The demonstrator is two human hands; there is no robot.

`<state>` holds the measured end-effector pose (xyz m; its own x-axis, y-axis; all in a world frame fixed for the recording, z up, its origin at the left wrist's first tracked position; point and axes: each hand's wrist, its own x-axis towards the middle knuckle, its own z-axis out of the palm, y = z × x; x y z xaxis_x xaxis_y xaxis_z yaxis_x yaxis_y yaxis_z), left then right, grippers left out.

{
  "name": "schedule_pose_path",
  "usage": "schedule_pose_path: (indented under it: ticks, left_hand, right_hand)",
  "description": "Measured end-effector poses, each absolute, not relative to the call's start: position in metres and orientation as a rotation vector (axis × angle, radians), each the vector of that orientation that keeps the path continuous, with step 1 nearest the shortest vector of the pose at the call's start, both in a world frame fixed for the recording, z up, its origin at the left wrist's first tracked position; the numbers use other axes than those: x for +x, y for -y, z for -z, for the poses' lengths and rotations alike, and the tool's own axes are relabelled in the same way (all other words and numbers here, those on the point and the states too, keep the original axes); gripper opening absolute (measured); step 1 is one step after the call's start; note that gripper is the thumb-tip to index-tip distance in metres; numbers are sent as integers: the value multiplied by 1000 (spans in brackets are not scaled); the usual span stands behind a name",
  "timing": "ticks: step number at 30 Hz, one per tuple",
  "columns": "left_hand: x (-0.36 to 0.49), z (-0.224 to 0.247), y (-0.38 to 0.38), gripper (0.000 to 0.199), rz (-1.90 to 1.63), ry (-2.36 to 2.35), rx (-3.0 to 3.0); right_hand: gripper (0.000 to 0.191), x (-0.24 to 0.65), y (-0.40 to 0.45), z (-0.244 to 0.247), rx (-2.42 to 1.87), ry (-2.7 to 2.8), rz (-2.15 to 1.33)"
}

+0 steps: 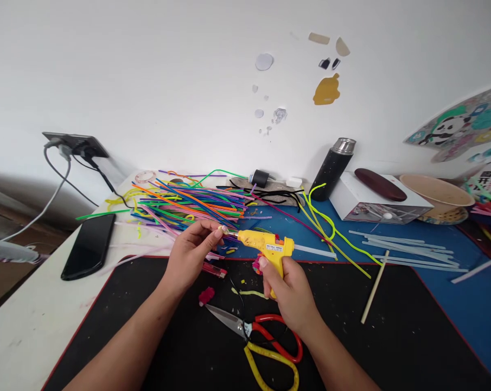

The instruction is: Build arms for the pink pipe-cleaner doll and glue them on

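Observation:
My right hand (288, 290) grips the handle of a yellow glue gun (263, 243), its nozzle pointing left and a translucent glue stick (312, 251) sticking out of its back. At the nozzle tip, my left hand (196, 247) pinches a small whitish piece (223, 229), too small to make out. A pink fuzzy piece (257, 265) shows beside my right fingers. Below the hands lie scissors (229, 321) with one red and one yellow handle. Near their tip rests a dark pink fuzzy piece (206, 295).
Colourful pipe cleaners (188, 201) are heaped behind the black mat (147, 304). A phone (89, 247) lies at the left. Glue sticks (412, 250), a wooden stick (374, 288), a white box (375, 203), a dark thermos (332, 169) and a basket (436, 193) are at the right.

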<state>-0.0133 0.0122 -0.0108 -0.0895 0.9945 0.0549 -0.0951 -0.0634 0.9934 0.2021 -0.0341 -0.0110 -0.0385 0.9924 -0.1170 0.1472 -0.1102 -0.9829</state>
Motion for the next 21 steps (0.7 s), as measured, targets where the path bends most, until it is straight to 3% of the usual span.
schedule_pose_path:
  ticks: [11, 16, 21]
  left_hand:
    - [-15, 15, -15, 25, -1463, -1163, 1087]
    - [-30, 15, -30, 36, -1678, -1090, 696]
    - [-34, 14, -35, 40, -1672, -1068, 563]
  right_hand:
    - [50, 200, 33, 21, -1336, 1275, -1372]
    - [55, 196, 30, 17, -1283, 1201, -1448]
    - [57, 202, 20, 14, -1176, 988, -1404]
